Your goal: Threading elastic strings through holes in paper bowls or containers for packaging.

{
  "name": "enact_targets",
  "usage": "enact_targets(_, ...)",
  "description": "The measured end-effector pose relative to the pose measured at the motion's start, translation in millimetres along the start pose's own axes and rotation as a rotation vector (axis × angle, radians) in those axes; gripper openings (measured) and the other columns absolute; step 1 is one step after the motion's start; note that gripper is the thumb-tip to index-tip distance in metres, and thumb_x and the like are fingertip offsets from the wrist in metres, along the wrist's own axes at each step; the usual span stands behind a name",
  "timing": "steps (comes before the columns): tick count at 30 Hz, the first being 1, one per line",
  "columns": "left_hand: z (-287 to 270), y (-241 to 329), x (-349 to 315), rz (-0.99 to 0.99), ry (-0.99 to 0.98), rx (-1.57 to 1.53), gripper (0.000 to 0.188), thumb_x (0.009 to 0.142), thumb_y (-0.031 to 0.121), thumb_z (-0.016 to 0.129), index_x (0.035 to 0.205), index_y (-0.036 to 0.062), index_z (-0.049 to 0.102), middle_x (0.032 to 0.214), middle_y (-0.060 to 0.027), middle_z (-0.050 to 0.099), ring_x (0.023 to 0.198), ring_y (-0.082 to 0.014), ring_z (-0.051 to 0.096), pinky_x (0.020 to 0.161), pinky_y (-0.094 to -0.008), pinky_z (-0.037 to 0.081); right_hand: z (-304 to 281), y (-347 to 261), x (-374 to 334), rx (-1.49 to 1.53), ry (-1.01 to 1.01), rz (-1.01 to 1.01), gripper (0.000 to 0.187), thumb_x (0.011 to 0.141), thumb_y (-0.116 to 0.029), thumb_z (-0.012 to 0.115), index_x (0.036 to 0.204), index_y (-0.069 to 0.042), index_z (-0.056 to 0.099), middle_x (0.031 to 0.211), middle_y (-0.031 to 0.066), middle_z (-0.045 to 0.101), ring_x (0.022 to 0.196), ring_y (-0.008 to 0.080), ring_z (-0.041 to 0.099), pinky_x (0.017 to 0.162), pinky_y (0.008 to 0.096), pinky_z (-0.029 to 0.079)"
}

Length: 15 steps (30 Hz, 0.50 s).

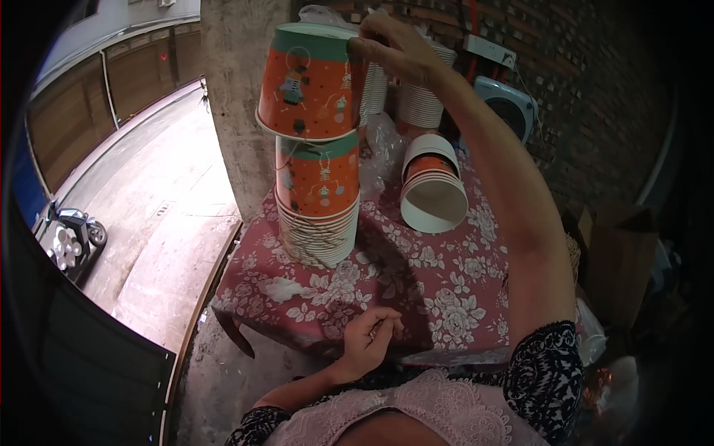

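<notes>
My right hand [394, 50] grips the green base end of an upside-down orange paper bucket [309, 93] with cartoon figures. Its rim is down, over the top of a stack of matching upside-down buckets [318, 201]; whether it rests on them or hangs just above I cannot tell. The stack's many white rims show near the table's left side. By the table's near edge, my left hand [370, 340] is closed, fingers curled together, with nothing visible in it. A few nested buckets [435, 204] lie on their side to the right, mouth toward me.
A flowered red cloth [454, 312] covers the table. Tall stacks of white-rimmed buckets [424, 104] and clear plastic wrap [383, 145] stand at the back. Beyond are a blue fan [509, 111] and a brick wall. A concrete pillar [242, 104] rises behind left; a cardboard box [617, 260] sits right.
</notes>
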<state>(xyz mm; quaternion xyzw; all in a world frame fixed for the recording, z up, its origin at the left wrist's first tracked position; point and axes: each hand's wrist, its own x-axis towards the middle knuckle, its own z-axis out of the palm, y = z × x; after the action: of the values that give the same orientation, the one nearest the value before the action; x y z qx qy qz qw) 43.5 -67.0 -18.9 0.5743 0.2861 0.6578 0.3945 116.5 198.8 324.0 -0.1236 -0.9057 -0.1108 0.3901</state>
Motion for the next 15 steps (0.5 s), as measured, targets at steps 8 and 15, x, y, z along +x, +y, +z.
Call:
enact_targets(8,-1.1,-5.9,-0.2,0.000,-0.005,0.020,0.013,0.096,0.000,0.053,0.105,-0.0011,0.062,0.085,-0.0043,0.066,0.071,-0.0057,0.057,0.061,-0.0197,0.044,3.4,-2.1,-0.7,0.007,-0.020,-0.019,0.051,0.092,-0.056,0.054,0.097,-0.006,0.062,0.081,0.0035,0.058,0.068,0.0125,0.055,0.060,0.0286,0.045)
enact_targets(15,-0.2,-4.2,-6.0,-0.054,-0.006,-0.002,0.013,0.095,0.000,0.053,0.105,-0.0014,0.062,0.084,-0.0042,0.066,0.071,-0.0060,0.058,0.062,-0.0202,0.045,31.0,-11.8,-32.7,0.118,-0.127,0.094,0.040,0.097,-0.044,0.054,0.100,-0.005,0.064,0.079,0.0063,0.063,0.067,0.0136,0.061,0.060,0.0299,0.049)
